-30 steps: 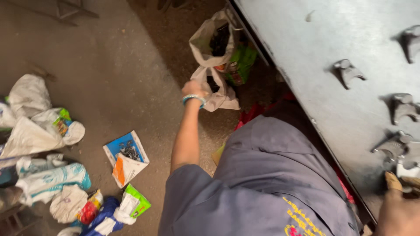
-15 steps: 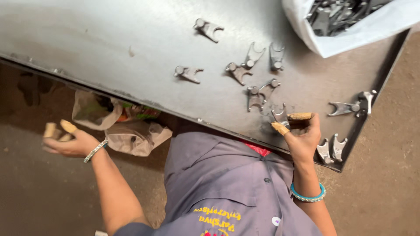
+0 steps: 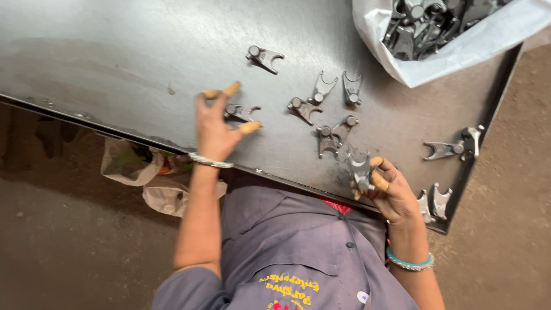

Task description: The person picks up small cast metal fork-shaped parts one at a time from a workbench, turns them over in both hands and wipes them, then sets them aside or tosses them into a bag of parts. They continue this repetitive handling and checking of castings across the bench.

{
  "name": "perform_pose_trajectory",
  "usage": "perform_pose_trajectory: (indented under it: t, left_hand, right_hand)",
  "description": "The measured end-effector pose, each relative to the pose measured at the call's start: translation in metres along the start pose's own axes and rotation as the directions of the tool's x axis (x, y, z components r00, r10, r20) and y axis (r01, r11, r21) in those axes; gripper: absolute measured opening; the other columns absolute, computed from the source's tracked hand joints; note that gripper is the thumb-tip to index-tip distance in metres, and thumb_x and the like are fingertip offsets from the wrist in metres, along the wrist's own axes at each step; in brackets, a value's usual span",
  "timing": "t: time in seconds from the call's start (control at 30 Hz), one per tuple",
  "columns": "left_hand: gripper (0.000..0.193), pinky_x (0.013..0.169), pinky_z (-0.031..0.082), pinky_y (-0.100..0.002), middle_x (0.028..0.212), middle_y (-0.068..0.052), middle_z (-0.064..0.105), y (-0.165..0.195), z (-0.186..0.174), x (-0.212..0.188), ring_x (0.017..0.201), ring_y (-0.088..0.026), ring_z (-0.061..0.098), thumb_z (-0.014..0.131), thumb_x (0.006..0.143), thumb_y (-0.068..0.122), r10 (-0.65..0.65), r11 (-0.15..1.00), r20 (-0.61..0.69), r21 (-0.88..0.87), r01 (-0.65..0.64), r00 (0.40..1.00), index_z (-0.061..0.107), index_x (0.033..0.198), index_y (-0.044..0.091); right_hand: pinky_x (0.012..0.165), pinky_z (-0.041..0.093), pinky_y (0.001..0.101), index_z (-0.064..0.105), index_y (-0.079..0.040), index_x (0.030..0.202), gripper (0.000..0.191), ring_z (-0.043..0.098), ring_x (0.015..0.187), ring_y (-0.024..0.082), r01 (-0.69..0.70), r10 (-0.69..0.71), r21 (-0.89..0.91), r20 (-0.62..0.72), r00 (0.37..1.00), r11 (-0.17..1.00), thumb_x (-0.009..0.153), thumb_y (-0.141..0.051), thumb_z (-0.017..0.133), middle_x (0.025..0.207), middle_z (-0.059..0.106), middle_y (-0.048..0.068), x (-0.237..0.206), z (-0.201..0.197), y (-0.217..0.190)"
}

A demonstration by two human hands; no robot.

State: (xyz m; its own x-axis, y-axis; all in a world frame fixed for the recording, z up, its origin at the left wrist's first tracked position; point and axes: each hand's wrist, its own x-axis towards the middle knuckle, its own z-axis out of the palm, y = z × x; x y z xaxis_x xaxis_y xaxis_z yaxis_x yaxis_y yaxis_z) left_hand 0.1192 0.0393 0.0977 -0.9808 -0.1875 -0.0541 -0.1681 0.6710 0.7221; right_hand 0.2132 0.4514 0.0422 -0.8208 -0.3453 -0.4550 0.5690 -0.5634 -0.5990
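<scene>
My left hand point(image 3: 217, 127) lies spread on the grey steel table point(image 3: 115, 69), its fingers in tan fingertip covers apart around a small forked metal part point(image 3: 240, 112). I cannot tell whether it grips that part. My right hand point(image 3: 387, 192) is at the table's near edge, closed on another forked metal part point(image 3: 360, 169) raised just above the surface. Several more forked parts lie loose between and beyond the hands, such as one point(image 3: 264, 57) farther back and a pair point(image 3: 336, 89) in the middle.
A white sack point(image 3: 459, 54) full of dark metal parts point(image 3: 425, 23) sits at the table's far right corner. More parts point(image 3: 450, 149) lie near the right edge. A crumpled bag point(image 3: 129, 166) lies on the floor under the table's near edge.
My left hand has come up from the bags on the floor and now rests on the table by a part. My right hand stays at the near edge with a part in it.
</scene>
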Motion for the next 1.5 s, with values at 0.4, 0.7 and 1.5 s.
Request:
perform_pose_trajectory:
  t: [0.4, 0.7, 1.5]
  left_hand:
    - [0.106, 0.097, 0.049, -0.048, 0.125, -0.018, 0.045, 0.039, 0.049, -0.006, 0.109, -0.038, 0.050, 0.099, 0.050, 0.023, 0.087, 0.991, 0.085, 0.096, -0.095, 0.993, 0.053, 0.146, 0.026]
    - [0.095, 0.094, 0.050, -0.047, 0.122, -0.016, 0.046, 0.058, 0.079, -0.010, 0.105, -0.039, 0.053, 0.093, 0.056, 0.009, 0.201, 0.977, 0.151, 0.046, -0.210, 0.968, 0.054, 0.141, 0.026]
    - [0.032, 0.081, 0.054, -0.039, 0.101, -0.009, 0.069, 0.069, 0.118, -0.088, 0.095, -0.029, 0.065, 0.088, 0.078, 0.015, 0.387, 0.857, -0.005, -0.368, -0.361, 0.922, 0.068, 0.100, 0.004]
  right_hand:
    - [0.075, 0.060, 0.0310, 0.064, -0.007, 0.121, 0.033, 0.065, 0.092, 0.020, 0.380, -0.392, -0.166, -0.045, 0.919, 0.910, 0.093, -0.014, 0.080, 0.116, 0.066, 0.018, 0.051, 0.102, -0.082]
    - [0.083, 0.051, 0.0416, 0.072, -0.009, 0.109, 0.038, 0.060, 0.097, 0.032, 0.157, -0.534, -0.934, 0.315, 0.784, -0.320, 0.075, -0.015, 0.087, 0.101, 0.067, 0.011, 0.072, 0.149, 0.000]
    - [0.085, 0.058, 0.0284, 0.061, -0.002, 0.135, 0.050, 0.068, 0.108, 0.023, 0.263, -0.261, 0.074, -0.031, 0.965, 0.962, 0.089, 0.013, 0.072, 0.134, 0.066, 0.020, 0.024, 0.011, 0.004]
